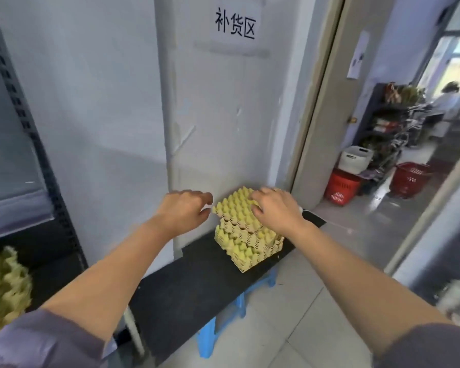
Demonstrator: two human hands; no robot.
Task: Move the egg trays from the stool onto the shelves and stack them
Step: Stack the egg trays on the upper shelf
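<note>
The right hand [274, 211] hides the top egg tray's [234, 208] right side and its own fingertips; the left edge cuts off another tray stack [3, 285].

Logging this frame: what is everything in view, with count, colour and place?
egg tray stack: one stack, tray count unclear, yellow, on the black board by the wall
black board: one, black, lying across the blue stools
blue stools: number unclear, blue, under the board
shelved egg trays: several, yellow-green, lower left
shelf unit: one, dark grey, left edge
paper sign: one, white with black characters, on the wall
baskets: two, red, on the floor past the doorway
left hand: beside the stack's left edge, holding nothing
right hand: resting on the top tray, grip unclear
</note>
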